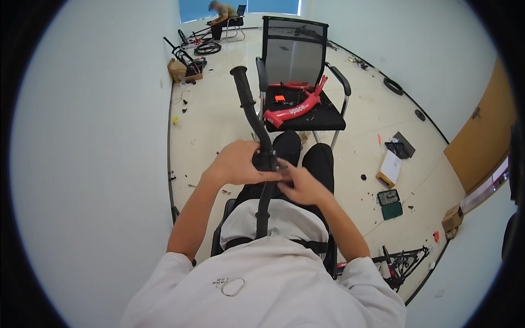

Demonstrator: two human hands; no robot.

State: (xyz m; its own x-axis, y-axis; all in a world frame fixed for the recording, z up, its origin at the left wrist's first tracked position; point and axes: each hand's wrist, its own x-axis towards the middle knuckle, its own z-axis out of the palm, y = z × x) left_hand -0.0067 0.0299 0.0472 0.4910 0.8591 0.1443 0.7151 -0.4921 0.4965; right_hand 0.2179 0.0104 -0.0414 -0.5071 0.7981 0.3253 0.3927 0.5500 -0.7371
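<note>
The left hand [236, 163] is clamping the black handlebar [252, 117]; the right hand [299, 185] is covering its clamp, fingers pinched on a hidden part.

The scene is being viewed from a single wide fisheye camera worn on the head, being pointed steeply down and forward. The person's own chest and forearms are being taken in at the near lower edge, very close. The floor [377, 120] and a black chair [298, 71] are being shown farther off, and straight walls are being bent toward the rim.
</note>
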